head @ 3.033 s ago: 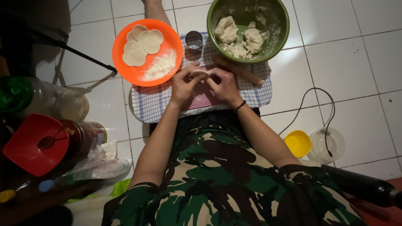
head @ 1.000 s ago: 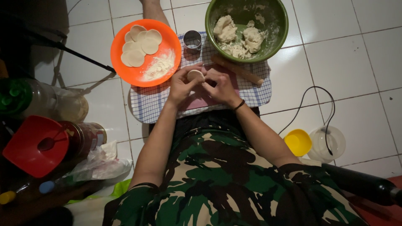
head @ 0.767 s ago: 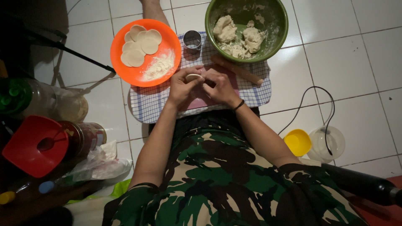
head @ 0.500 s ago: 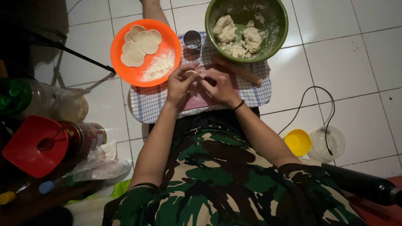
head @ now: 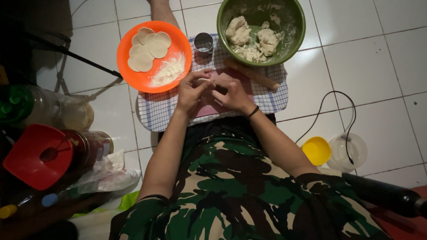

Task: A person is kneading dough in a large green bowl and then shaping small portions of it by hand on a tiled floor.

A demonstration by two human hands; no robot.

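Dough shaping over the checked cloth (head: 160,113)
Left hand (head: 190,91) and right hand (head: 231,92) pinch one small pale dough piece (head: 203,80) (edges closing); next calls for even pressure.

Your hands meet over the board (head: 202,111) on the cloth's (head: 155,113) middle. The plate (head: 178,42) overlaps its far left corner, the bowl (head: 293,31) its far right corner, the cutter ring (head: 203,43) between them.
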